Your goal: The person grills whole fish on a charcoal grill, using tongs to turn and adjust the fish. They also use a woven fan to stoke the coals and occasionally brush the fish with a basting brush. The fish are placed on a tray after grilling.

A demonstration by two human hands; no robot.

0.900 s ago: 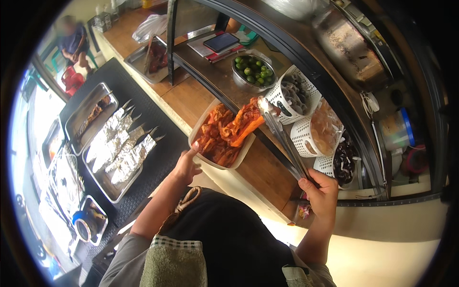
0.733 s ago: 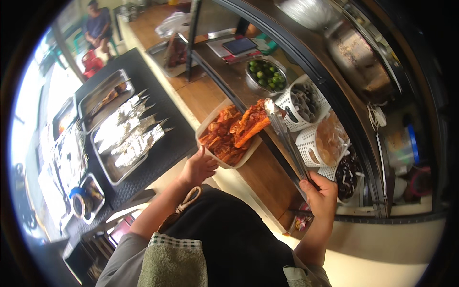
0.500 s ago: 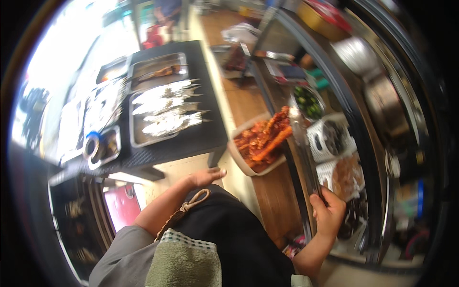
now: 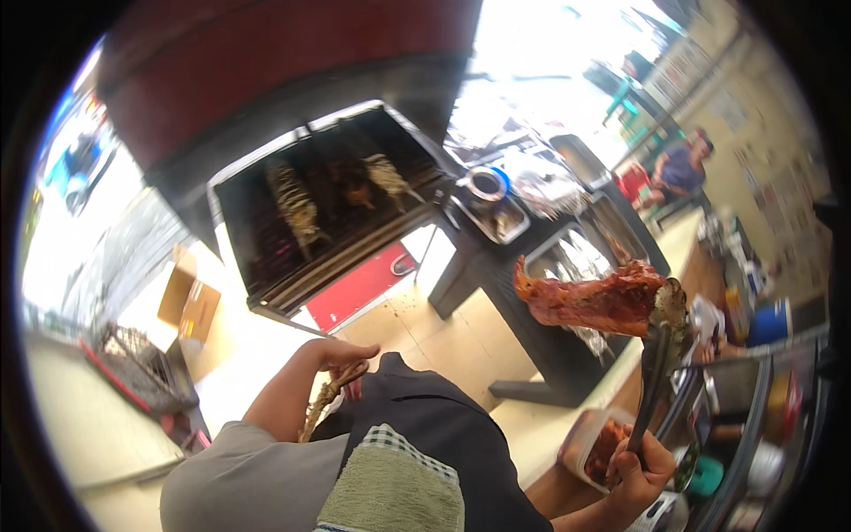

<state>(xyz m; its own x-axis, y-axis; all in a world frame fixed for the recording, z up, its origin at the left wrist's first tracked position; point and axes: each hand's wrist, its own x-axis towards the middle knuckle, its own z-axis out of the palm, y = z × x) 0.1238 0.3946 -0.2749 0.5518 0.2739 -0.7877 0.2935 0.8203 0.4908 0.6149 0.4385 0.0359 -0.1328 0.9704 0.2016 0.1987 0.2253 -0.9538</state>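
My right hand (image 4: 640, 470) is closed round the handles of metal tongs (image 4: 654, 377) at the lower right. A large piece of red marinated meat (image 4: 589, 300) hangs in their jaws, raised in front of the dark table. Below it, close to my right hand, stands a whitish tub (image 4: 574, 443) with more red meat in it. Near my waist my left hand (image 4: 346, 356) is held out with the thumb extended, its fingers partly hidden behind a braided rope tie (image 4: 324, 399). Nothing plainly sits in that hand.
Ahead to the left, a grill (image 4: 257, 297) under a dark red hood (image 4: 284, 62) holds several pieces of food. Trays with silvery fish (image 4: 567, 257) stand on the dark table (image 4: 523, 306). A seated person (image 4: 683, 164) is farther back. A cardboard box (image 4: 189, 306) lies left.
My view has turned left, bringing the grill into sight. The tongs, formerly low beside the shelf at the marinated meat, are now raised with a piece in them.
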